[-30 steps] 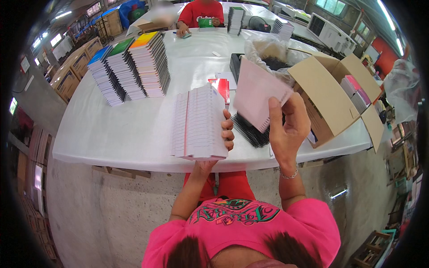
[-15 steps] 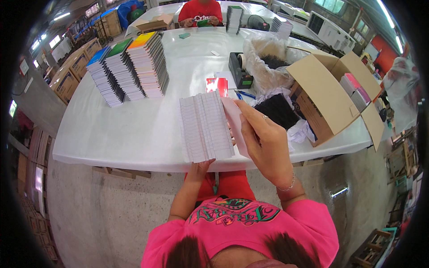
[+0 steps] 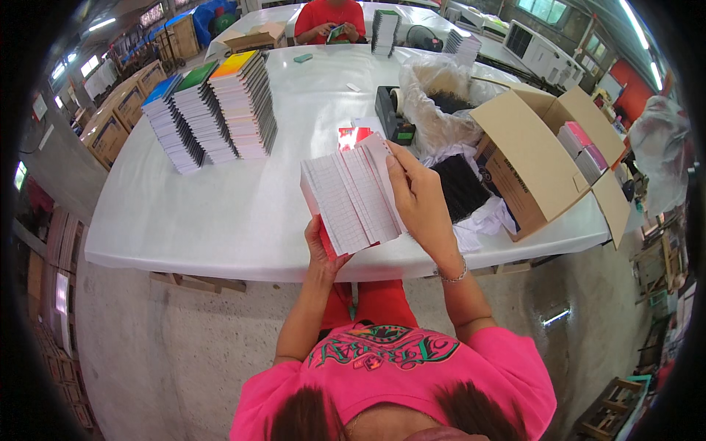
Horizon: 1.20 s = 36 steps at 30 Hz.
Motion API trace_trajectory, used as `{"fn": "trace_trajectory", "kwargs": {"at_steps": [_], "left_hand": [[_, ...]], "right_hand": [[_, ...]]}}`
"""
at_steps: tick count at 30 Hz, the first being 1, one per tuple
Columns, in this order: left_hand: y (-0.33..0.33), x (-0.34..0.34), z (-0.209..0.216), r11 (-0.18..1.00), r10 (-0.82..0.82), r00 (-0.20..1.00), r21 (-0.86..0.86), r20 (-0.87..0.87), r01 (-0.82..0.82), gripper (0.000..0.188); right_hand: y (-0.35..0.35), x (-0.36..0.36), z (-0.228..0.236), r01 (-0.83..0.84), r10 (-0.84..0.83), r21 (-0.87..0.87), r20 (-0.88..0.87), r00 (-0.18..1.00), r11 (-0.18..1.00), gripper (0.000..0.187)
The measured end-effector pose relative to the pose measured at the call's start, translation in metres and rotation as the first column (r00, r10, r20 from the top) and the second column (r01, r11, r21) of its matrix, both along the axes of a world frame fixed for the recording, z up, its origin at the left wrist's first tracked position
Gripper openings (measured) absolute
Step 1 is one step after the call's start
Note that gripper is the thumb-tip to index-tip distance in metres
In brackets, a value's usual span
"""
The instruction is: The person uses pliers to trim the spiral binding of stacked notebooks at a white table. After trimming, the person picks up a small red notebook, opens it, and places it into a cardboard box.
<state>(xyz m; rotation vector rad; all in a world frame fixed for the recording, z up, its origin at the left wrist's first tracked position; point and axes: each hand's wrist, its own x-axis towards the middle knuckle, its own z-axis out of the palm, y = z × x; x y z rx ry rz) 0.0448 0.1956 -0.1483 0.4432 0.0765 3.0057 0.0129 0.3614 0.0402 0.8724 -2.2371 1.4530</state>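
A thick stack of white gridded paper sheets is held over the near edge of the white table. My left hand grips the stack from below at its near end. My right hand holds the right side of the stack, thumb on the top right sheets, which fan out slightly. A red cover shows under the stack's lower edge.
Three leaning piles of notebooks stand at the table's far left. An open cardboard box holding pink-edged books sits at right, with a black bundle, a clear plastic bag and a tape dispenser beside it. A person in red works at the far end.
My right hand brought the raised sheet bundle down from the right and laid it against the stack in my left hand; both hands now hold one stack.
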Motion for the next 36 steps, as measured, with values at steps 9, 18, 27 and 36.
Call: {"fn": "trace_trajectory", "kwargs": {"at_steps": [9, 18, 27, 36], "left_hand": [[0.007, 0.006, 0.028, 0.995, 0.070, 0.991, -0.084, 0.110, -0.061, 0.070], [-0.017, 0.018, 0.068, 0.818, 0.312, 0.928, -0.555, 0.202, -0.154, 0.058], [-0.097, 0.027, 0.073, 0.168, 0.469, 0.855, -0.928, -0.222, -0.333, 0.104], [-0.137, 0.047, -0.001, 0.090, 0.529, 0.836, -0.971, -0.142, -0.222, 0.123]], "right_hand": [[0.002, -0.035, -0.044, -0.238, 0.290, -0.186, 0.337, 0.896, 0.953, 0.045], [0.006, -0.041, -0.085, -0.406, 0.669, -0.532, 0.593, 0.447, 0.743, 0.098], [-0.084, -0.047, -0.119, -0.639, 0.685, -0.297, 0.506, 0.525, 0.709, 0.140], [-0.139, -0.038, -0.187, -0.643, 0.650, -0.248, 0.556, 0.518, 0.724, 0.128]]}}
